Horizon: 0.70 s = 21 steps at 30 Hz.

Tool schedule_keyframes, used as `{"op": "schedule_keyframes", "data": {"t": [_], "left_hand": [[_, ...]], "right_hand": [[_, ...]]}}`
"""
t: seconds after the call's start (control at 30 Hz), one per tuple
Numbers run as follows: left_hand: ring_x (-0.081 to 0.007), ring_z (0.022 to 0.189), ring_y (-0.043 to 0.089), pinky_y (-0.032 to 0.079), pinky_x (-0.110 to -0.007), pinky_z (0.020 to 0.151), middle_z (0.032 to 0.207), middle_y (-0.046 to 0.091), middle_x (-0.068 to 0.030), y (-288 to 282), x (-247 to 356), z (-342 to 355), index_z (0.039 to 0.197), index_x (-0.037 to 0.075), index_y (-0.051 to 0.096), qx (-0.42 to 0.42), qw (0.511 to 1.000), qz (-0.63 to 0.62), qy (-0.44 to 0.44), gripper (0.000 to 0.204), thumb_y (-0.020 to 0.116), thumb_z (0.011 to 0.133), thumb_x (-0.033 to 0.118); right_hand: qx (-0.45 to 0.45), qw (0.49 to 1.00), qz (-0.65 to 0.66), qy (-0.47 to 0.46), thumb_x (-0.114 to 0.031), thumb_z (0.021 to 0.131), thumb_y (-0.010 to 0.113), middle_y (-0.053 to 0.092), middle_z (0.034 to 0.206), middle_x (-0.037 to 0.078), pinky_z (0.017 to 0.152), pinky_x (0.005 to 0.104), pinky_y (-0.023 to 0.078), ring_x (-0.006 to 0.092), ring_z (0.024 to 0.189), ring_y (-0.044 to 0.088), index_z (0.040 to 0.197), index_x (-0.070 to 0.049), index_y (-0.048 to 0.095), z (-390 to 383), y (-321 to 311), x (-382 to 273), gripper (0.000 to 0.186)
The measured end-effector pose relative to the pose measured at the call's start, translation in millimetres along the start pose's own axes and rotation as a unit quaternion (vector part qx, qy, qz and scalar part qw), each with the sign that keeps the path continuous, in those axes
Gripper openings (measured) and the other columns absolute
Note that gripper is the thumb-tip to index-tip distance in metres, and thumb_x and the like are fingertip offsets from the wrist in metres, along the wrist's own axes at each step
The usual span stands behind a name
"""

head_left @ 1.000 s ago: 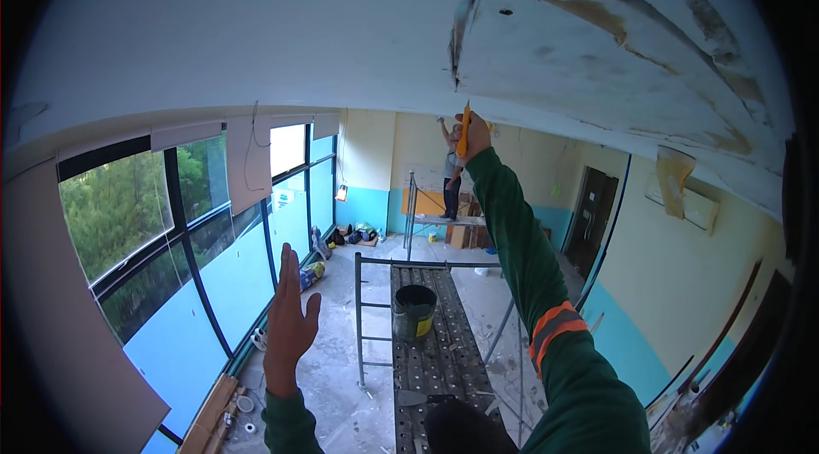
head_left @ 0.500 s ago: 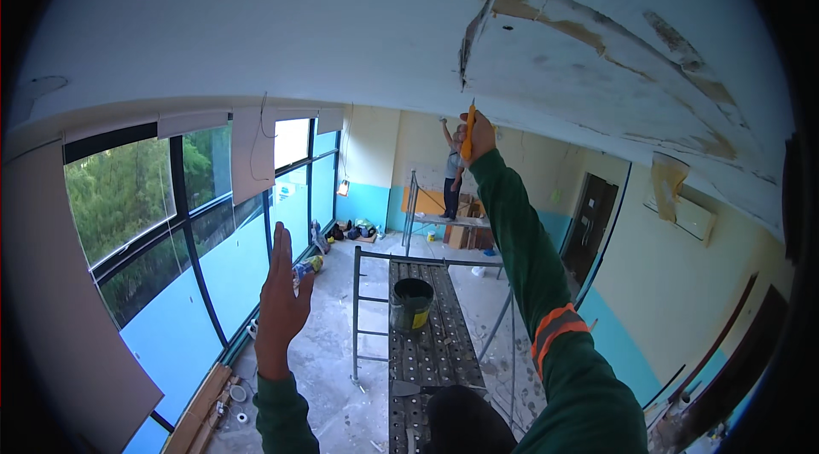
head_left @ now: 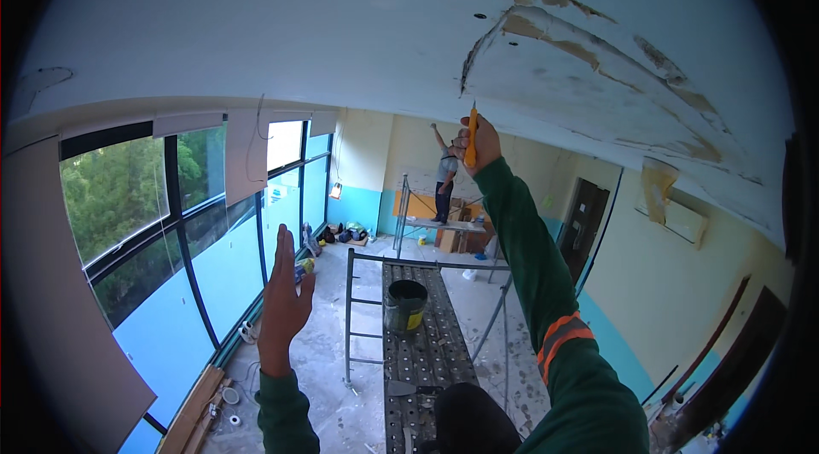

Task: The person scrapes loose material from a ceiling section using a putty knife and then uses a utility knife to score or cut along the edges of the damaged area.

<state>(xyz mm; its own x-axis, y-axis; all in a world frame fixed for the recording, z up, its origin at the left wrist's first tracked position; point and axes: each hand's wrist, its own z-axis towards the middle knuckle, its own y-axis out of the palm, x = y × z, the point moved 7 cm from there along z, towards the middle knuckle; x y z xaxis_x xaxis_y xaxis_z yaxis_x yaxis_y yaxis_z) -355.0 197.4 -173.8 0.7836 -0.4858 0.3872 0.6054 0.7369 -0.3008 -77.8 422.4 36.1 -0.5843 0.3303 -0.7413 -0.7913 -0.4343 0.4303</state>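
My right hand (head_left: 485, 145) is raised to the ceiling (head_left: 358, 36), its fingers wrapped round an orange utility knife (head_left: 472, 140). The knife stands upright, its thin tip close under the near end of a dark, rough-edged crack (head_left: 467, 68); whether tip and ceiling touch I cannot tell. Beyond that crack the ceiling has brown torn strips (head_left: 546, 30) and two small dark holes. My left hand (head_left: 286, 305) is held up in the air on the left, fingers stretched out and together, with nothing in it.
Below me a perforated metal scaffold platform (head_left: 426, 360) carries a dark bucket (head_left: 404, 309) and a scraper (head_left: 408, 388). A scaffold frame (head_left: 349, 309) rises at its far end. Farther off a person (head_left: 445, 181) stands on another scaffold, one arm raised. Windows (head_left: 119, 189) line the left.
My view has tilted up slightly, so the room and the ceiling damage sit differently in the picture. The right hand still holds the knife near the crack; the left hand stays raised.
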Motion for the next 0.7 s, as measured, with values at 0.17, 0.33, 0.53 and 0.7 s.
{"op": "schedule_keyframes", "data": {"t": [0.17,0.33,0.53,0.7], "left_hand": [[-0.0367,0.14,0.026,0.034,-0.043,0.109,0.156,0.016,-0.0152,11,-5,-1,0.151,0.009,0.015,-0.017,0.998,-0.054,-0.018,0.08,0.057,0.083,-0.002],[-0.0359,0.139,0.028,0.035,-0.042,0.108,0.157,0.014,-0.0145,16,-3,-1,0.15,0.008,0.014,-0.016,0.998,-0.057,-0.001,0.08,0.057,0.083,-0.002],[-0.036,0.14,0.027,0.034,-0.042,0.109,0.157,0.014,-0.0149,27,-13,-1,0.15,0.006,0.014,-0.02,0.999,-0.031,-0.003,0.08,0.058,0.083,-0.001],[-0.0361,0.14,0.025,0.033,-0.043,0.11,0.157,0.014,-0.0152,34,-15,-1,0.15,0.005,0.015,-0.025,0.998,-0.046,-0.016,0.079,0.057,0.083,0.0]], "right_hand": [[0.021,1.0,-0.021,0.003,-0.033,0.098,0.034,0.04,0.06,-0.001,0.039,0.0262,0.032,0.0094,0.043,0.039,0.095,-0.009,0.044,-13,1,-7,0.026],[0.004,0.999,-0.028,-0.015,-0.031,0.1,0.033,0.041,0.06,-0.003,0.036,0.0243,0.036,0.0074,0.043,0.041,0.1,-0.009,0.041,-41,20,-13,0.023],[-0.003,0.998,-0.056,-0.038,-0.035,0.102,0.031,0.041,0.061,-0.003,0.037,0.0241,0.036,0.0074,0.043,0.041,0.102,-0.009,0.041,-77,40,-25,0.028],[0.008,0.998,-0.045,-0.044,-0.038,0.102,0.03,0.041,0.061,-0.003,0.037,0.0236,0.036,0.0075,0.043,0.04,0.103,-0.008,0.042,-98,57,-30,0.032]]}}
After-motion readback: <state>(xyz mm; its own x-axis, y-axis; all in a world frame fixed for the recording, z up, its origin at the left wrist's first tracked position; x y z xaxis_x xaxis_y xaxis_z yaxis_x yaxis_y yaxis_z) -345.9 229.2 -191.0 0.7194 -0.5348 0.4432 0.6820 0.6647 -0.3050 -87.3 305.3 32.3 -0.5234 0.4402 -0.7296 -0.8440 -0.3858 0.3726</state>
